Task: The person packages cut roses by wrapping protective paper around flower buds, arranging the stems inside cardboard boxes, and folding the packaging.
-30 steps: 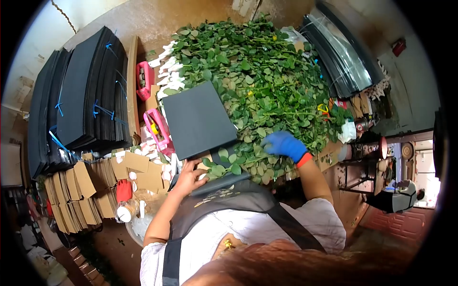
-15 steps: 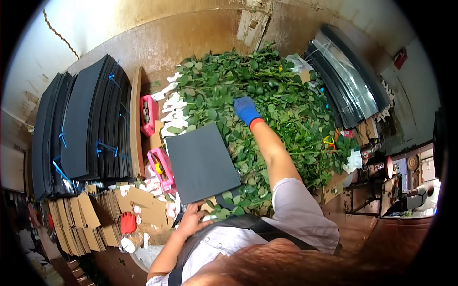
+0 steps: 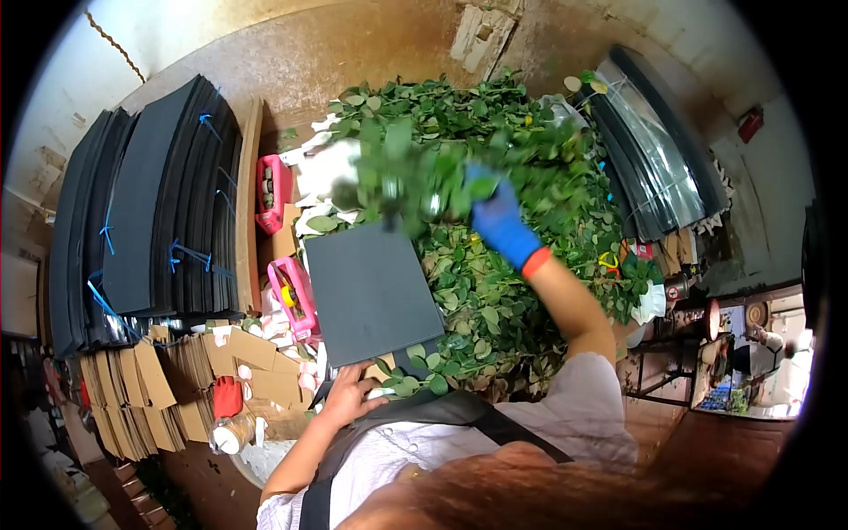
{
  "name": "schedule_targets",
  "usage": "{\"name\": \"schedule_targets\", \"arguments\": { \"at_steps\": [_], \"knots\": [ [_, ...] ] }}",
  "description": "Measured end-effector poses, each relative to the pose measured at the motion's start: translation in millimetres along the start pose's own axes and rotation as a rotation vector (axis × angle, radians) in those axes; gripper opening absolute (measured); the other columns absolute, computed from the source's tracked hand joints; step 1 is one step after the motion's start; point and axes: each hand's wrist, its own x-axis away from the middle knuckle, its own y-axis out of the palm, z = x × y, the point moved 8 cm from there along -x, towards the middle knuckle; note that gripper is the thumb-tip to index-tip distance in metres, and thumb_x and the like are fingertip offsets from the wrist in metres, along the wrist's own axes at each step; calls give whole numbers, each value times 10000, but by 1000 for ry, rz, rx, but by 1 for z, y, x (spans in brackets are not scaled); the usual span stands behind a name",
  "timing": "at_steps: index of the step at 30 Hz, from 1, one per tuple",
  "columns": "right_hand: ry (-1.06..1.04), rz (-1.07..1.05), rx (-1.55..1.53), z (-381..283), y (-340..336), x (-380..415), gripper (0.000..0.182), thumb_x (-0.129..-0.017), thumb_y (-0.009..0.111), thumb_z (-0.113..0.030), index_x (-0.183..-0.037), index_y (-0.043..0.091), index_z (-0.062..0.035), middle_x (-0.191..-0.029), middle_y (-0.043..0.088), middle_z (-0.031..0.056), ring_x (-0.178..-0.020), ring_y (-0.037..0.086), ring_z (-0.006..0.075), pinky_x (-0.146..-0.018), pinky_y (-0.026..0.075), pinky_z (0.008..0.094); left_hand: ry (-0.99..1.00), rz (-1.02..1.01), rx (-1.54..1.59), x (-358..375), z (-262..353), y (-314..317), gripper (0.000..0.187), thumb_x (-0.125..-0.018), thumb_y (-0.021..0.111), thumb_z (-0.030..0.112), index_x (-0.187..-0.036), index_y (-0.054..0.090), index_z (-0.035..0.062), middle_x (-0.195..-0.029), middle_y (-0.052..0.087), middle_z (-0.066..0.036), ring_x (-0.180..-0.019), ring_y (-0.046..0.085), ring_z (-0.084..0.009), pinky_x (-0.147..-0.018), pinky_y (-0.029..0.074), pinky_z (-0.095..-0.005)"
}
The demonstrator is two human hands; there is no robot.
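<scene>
My right hand (image 3: 502,216), in a blue glove with a red cuff, is closed round a leafy green bunch (image 3: 415,177) that is smeared by motion. The bunch has a blurred white part at its left end and hangs over the pile of leafy stems (image 3: 495,318). Bare and ungloved, my left hand (image 3: 352,396) rests at the lower edge of a dark grey board (image 3: 375,296). Its fingers are apart, the tips touching or just under that edge; what lies beneath them is hidden.
Stacks of black sheets (image 3: 146,212) tied with blue string stand at the left. Below them are folded cardboard pieces (image 3: 137,389). Two pink holders (image 3: 293,296) sit left of the board. More dark sheets (image 3: 645,150) lean at the right. In the far right background stands a person (image 3: 761,358).
My right hand has moved to the right and now holds a bunch lifted off the pile. My left hand stays by the board's lower edge.
</scene>
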Motion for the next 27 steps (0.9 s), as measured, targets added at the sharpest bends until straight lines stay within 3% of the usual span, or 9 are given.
{"name": "schedule_targets", "arguments": {
  "at_steps": [1,3,6,10,12,16,22,23,27],
  "knots": [
    [56,-357,428,51,31,30,402,-946,546,-132,-1346,576,-108,-1334,632,109,-1155,636,326,-1022,488,433,5,10,5,0,0,-1,321,-743,853,267,-970,763,58,-1344,571,-183,-1250,502,-387,-1052,408,-457],
    [-622,-625,1394,64,72,117,492,-956,500,-148,-1447,517,-161,-1497,502,112,-1213,604,319,-1039,465,453,2,6,9,0,0,-1,321,-743,853,266,-969,762,56,-1350,567,-183,-1254,501,-386,-1052,407,-457],
    [-192,-831,1421,91,74,122,572,-953,509,-277,-1520,450,-225,-1666,254,121,-1213,610,349,-977,502,443,14,12,1,0,0,0,321,-742,853,264,-966,759,53,-1359,562,-181,-1262,498,-385,-1052,405,-460],
    [165,-1012,924,-27,41,58,492,-940,482,-228,-1427,547,-241,-1257,668,162,-1023,688,336,-892,525,494,44,-7,-14,-1,0,-1,341,-752,859,302,-980,751,74,-1351,550,-182,-1260,491,-392,-1042,420,-466],
    [-28,-626,808,-20,35,1,441,-921,525,-288,-1353,599,-243,-1008,719,186,-893,708,353,-850,549,490,42,-15,-25,-1,-2,1,344,-747,860,316,-977,752,84,-1347,552,-184,-1266,486,-396,-1045,413,-481],
    [-356,-287,999,31,59,-105,563,-915,577,-252,-1462,479,-158,-1352,609,134,-1186,618,312,-1016,488,445,46,-35,1,0,-8,3,343,-796,814,336,-991,748,62,-1394,513,-200,-1271,486,-406,-1045,398,-480],
    [-132,-504,1463,127,121,-171,733,-976,536,-178,-1614,180,-119,-1646,290,101,-1480,329,308,-1211,246,446,-86,-126,48,4,-20,13,329,-748,739,75,-1076,725,108,-1359,526,-195,-1256,505,-400,-1004,428,-461],
    [-237,-398,1436,127,126,-167,658,-980,520,-125,-1590,279,-169,-1574,403,112,-1431,406,315,-1172,317,457,-58,-80,36,3,-19,11,348,-736,722,45,-1079,726,108,-1343,536,-190,-1249,509,-398,-998,430,-460],
    [-100,-657,1378,140,129,-163,431,-923,601,-146,-1345,555,-222,-1210,646,91,-1130,633,304,-920,507,457,-53,-11,27,6,-20,11,375,-725,691,2,-1083,730,109,-1308,562,-177,-1233,520,-392,-978,436,-453]
  ]
}}
